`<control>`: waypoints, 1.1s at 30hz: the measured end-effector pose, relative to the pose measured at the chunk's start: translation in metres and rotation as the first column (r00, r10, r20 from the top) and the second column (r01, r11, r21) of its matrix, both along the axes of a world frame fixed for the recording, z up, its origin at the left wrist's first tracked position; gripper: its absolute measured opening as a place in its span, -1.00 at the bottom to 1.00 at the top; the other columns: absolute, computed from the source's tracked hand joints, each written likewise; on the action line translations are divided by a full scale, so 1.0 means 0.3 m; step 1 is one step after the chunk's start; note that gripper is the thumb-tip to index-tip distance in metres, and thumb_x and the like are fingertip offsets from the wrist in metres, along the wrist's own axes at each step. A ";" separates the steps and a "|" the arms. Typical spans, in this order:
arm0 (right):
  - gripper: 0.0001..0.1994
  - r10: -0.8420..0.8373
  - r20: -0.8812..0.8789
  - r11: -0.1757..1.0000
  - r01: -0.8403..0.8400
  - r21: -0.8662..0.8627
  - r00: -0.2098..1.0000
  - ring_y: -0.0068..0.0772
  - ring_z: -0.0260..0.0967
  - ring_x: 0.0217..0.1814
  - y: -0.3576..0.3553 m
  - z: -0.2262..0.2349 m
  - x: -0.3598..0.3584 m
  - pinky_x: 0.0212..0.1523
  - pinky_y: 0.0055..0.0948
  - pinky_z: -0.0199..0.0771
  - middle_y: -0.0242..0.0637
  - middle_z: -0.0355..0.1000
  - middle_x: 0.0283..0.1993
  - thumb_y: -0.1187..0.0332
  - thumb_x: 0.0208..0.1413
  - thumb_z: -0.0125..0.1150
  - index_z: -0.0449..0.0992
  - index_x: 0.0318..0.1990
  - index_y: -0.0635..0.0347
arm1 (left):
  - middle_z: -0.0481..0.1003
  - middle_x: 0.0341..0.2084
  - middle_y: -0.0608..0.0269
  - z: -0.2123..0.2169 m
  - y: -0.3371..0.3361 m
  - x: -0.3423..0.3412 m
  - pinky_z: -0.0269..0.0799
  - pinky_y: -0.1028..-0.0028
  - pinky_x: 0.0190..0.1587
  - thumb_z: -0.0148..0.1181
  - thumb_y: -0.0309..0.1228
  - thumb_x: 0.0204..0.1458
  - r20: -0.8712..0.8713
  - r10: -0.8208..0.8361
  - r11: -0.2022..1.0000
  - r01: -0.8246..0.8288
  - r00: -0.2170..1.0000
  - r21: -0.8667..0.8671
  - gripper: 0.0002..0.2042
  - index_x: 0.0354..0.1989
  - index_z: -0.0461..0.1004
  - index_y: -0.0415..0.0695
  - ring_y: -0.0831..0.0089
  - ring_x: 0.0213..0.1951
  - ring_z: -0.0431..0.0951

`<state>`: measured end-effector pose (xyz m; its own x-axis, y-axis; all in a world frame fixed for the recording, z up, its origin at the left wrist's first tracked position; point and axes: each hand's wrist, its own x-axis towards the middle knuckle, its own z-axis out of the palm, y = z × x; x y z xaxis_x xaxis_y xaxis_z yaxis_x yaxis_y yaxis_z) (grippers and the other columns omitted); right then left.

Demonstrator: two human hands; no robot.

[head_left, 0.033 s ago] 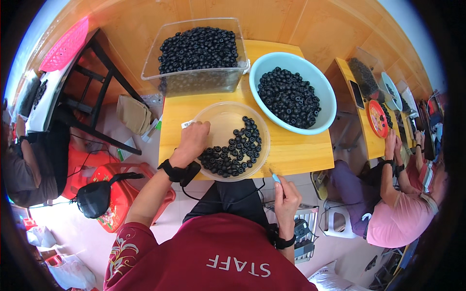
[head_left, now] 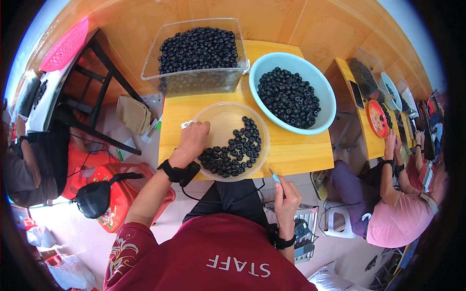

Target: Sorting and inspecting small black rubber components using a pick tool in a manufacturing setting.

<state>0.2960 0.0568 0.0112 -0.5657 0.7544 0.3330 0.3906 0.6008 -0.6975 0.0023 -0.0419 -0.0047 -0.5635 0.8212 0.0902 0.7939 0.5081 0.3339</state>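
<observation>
My left hand [head_left: 192, 140] is closed, knuckles up, over the left side of a clear round tub [head_left: 263, 156]. Its fingertips are hidden, so I cannot make out what they hold. Small black rounded pieces [head_left: 242, 145] with ringed holes lie in the tub's right and near parts. In my right hand [head_left: 288, 198], below the table's front edge, is a small tool with a light blue handle [head_left: 276, 178]. Its short, thin metal tip points up toward the table edge, apart from the tub.
A clear rectangular bin [head_left: 204, 82] heaped with black pieces stands at the back left of the yellow table [head_left: 301, 157]. Beside it, a pale blue basin [head_left: 327, 104] holds more. A red stool [head_left: 109, 218] with a black bag is at left. People work at both sides.
</observation>
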 end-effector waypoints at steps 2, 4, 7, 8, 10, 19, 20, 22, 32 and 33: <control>-0.83 -0.012 -0.002 1.000 0.012 -0.008 1.000 -0.28 0.25 -0.63 -0.002 0.013 0.005 -0.58 -0.35 0.23 -0.17 0.28 -0.58 0.46 0.06 0.16 0.54 -0.18 0.25 | 0.46 -0.50 -0.02 0.009 0.001 -0.004 0.37 0.15 -0.32 0.07 -0.51 -0.15 0.032 0.009 1.000 -0.010 0.999 0.027 -0.90 -0.41 0.40 -0.19 0.00 -0.36 0.49; -0.83 -0.018 0.000 1.000 0.018 -0.024 1.000 -0.28 0.24 -0.64 0.001 0.013 0.007 -0.59 -0.35 0.22 -0.18 0.28 -0.58 0.46 0.06 0.16 0.54 -0.18 0.25 | 0.46 -0.49 -0.03 0.044 0.005 0.004 0.39 0.19 -0.31 0.09 -0.52 -0.15 0.068 0.023 0.999 -0.026 0.997 0.045 -0.89 -0.39 0.40 -0.20 0.03 -0.37 0.51; -0.83 -0.013 -0.008 1.000 0.013 -0.021 1.000 -0.30 0.23 -0.64 0.008 0.010 0.003 -0.59 -0.36 0.21 -0.18 0.27 -0.59 0.47 0.06 0.16 0.54 -0.18 0.27 | 0.50 -0.46 0.13 0.142 0.011 0.035 0.46 0.35 -0.30 0.16 -0.59 -0.11 0.481 -0.037 0.967 -0.090 0.876 0.238 -0.86 -0.34 0.41 -0.22 0.24 -0.35 0.57; -0.83 -0.008 -0.031 1.000 0.008 -0.003 0.999 -0.31 0.22 -0.65 0.015 0.010 -0.006 -0.60 -0.37 0.20 -0.18 0.27 -0.59 0.48 0.05 0.17 0.54 -0.18 0.28 | 0.50 -0.43 0.21 0.168 0.021 0.054 0.47 0.44 -0.27 0.16 -0.57 -0.06 0.783 -0.164 0.936 -0.156 0.600 0.316 -0.88 -0.32 0.42 -0.21 0.36 -0.35 0.57; -0.83 -0.002 -0.051 1.000 0.002 0.012 0.999 -0.32 0.21 -0.65 0.014 0.029 -0.015 -0.60 -0.37 0.20 -0.19 0.27 -0.60 0.49 0.04 0.17 0.54 -0.19 0.30 | 0.50 -0.40 0.29 0.203 0.028 0.116 0.48 0.53 -0.25 0.17 -0.55 -0.01 0.928 -0.301 0.902 -0.250 0.219 0.351 -0.89 -0.30 0.44 -0.21 0.47 -0.35 0.56; -0.79 0.127 -0.104 0.992 -0.127 0.009 0.986 -0.30 0.26 -0.62 -0.026 0.162 -0.091 -0.59 -0.37 0.21 -0.20 0.29 -0.59 0.50 -0.03 0.25 0.54 -0.20 0.29 | 0.48 -0.27 0.29 0.121 0.044 0.309 0.48 0.54 -0.09 0.20 -0.52 0.03 0.759 -0.559 0.819 -0.366 -0.333 0.442 -0.77 -0.13 0.41 -0.21 0.54 -0.23 0.53; -0.79 0.146 -0.106 0.989 -0.144 0.030 0.984 -0.28 0.27 -0.61 -0.027 0.161 -0.094 -0.57 -0.36 0.23 -0.20 0.30 -0.58 0.50 -0.04 0.25 0.54 -0.20 0.29 | 0.48 -0.27 0.29 0.123 0.044 0.311 0.48 0.54 -0.09 0.20 -0.52 0.03 0.760 -0.559 0.819 -0.366 -0.333 0.442 -0.77 -0.13 0.41 -0.21 0.54 -0.23 0.53; -0.79 0.165 -0.106 0.986 -0.160 0.050 0.981 -0.25 0.28 -0.60 -0.028 0.156 -0.096 -0.56 -0.35 0.24 -0.20 0.31 -0.58 0.49 -0.04 0.25 0.54 -0.20 0.28 | 0.46 -0.24 0.27 0.124 0.045 0.314 0.42 0.53 -0.10 0.20 -0.54 0.00 0.749 -0.547 0.830 -0.364 -0.375 0.424 -0.79 -0.18 0.41 -0.20 0.54 -0.19 0.47; -0.78 0.151 -0.084 0.987 -0.146 0.071 0.985 -0.22 0.29 -0.58 -0.026 0.152 -0.093 -0.54 -0.34 0.27 -0.19 0.31 -0.57 0.49 -0.03 0.25 0.53 -0.18 0.28 | 0.47 -0.25 0.32 0.115 0.048 0.323 0.49 0.54 -0.07 0.19 -0.55 0.02 0.716 -0.551 0.830 -0.376 -0.429 0.413 -0.81 -0.18 0.42 -0.19 0.56 -0.22 0.52; -0.78 0.150 -0.073 0.986 -0.144 0.078 0.986 -0.22 0.29 -0.58 -0.025 0.153 -0.093 -0.54 -0.34 0.27 -0.20 0.31 -0.57 0.49 -0.03 0.25 0.53 -0.18 0.28 | 0.48 -0.27 0.28 0.121 0.051 0.327 0.48 0.56 -0.12 0.20 -0.55 0.01 0.724 -0.546 0.831 -0.388 -0.423 0.399 -0.81 -0.20 0.40 -0.19 0.55 -0.25 0.52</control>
<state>0.2681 0.0492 0.0570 -0.6388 0.6371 0.4313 0.2400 0.6976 -0.6751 0.1003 -0.0267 0.0316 -0.1544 0.9793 -0.1305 -0.8061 -0.0485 0.5897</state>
